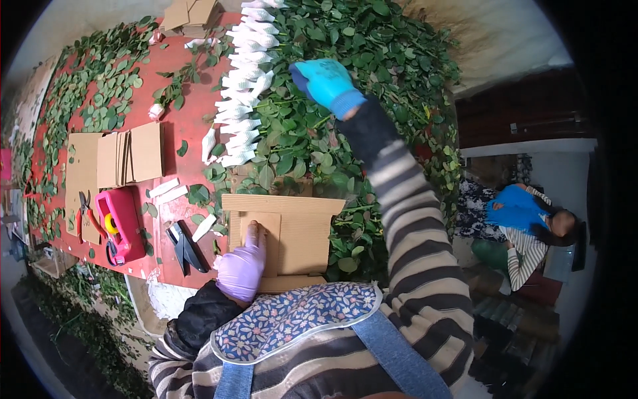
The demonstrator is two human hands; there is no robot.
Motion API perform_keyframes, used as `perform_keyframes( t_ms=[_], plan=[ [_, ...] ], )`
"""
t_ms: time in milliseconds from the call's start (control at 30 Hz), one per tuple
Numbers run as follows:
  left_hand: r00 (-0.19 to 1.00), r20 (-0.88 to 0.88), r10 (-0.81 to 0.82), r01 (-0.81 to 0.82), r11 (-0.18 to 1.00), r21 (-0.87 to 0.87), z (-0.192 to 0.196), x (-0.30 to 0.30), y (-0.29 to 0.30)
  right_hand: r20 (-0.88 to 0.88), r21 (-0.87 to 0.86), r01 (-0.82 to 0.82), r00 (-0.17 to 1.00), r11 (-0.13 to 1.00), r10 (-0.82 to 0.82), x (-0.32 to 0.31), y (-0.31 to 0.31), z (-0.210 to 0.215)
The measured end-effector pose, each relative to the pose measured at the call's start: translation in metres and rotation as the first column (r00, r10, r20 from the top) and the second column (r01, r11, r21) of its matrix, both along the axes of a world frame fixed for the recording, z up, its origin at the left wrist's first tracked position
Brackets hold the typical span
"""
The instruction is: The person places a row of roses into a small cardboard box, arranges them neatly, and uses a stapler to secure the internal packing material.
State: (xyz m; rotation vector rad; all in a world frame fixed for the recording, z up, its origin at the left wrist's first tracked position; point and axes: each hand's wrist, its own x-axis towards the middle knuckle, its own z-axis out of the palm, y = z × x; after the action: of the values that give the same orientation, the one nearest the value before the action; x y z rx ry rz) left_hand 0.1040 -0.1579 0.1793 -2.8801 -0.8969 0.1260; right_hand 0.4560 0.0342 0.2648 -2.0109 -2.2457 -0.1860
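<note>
In the head view, the left hand (240,271), in a lilac glove, lay low over a corrugated cardboard sheet (304,243) near the person's apron (299,316), a finger stretched forward onto a smaller cardboard piece (271,233) on top of it; whether the hand gripped anything could not be told. The right hand (325,83), in a blue glove, was curled in above the leafy rose stems (359,36), well apart from the sheet, and whether its fingers held a stem could not be made out. The stems spread over the right part of the red surface (194,133), and along their left edge ran a row of white netting sleeves (247,74). A loose pale rose head (156,112) lay farther left, above a pile of cardboard pieces (143,156). Nearer the person were a pink tape dispenser (127,236), pruning shears (79,225) with orange-red handles just beside it, a black stapler (186,247) and white strips (169,193). Off to the right was a co-worker (522,233) in a striped top with blue cloth.
</note>
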Motion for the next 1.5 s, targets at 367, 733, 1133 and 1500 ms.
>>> perform_keyframes(
  t_ms=[367, 733, 1133, 1500],
  plan=[
    [0.984, 0.148, -0.095, 0.092, 0.995, 0.027, -0.008, 0.002, 0.006, 0.233, -0.047, -0.163, 0.958, 0.985, 0.170, 0.011, -0.050, -0.064],
    [0.958, 0.270, -0.100, 0.113, 0.993, -0.033, -0.036, -0.005, 0.011, 0.272, 0.095, -0.374, 0.901, 0.923, 0.337, -0.081, -0.154, 0.081],
    [0.993, 0.101, -0.061, 0.057, 0.997, 0.046, -0.005, -0.001, 0.008, 0.118, -0.271, 0.295, 0.955, 0.916, -0.272, 0.029, 0.028, -0.042],
    [0.992, 0.123, -0.029, 0.027, 0.999, 0.024, -0.006, 0.002, 0.006, 0.154, -0.186, 0.133, 0.982, 0.974, -0.105, 0.015, -0.007, -0.018]
  ],
)
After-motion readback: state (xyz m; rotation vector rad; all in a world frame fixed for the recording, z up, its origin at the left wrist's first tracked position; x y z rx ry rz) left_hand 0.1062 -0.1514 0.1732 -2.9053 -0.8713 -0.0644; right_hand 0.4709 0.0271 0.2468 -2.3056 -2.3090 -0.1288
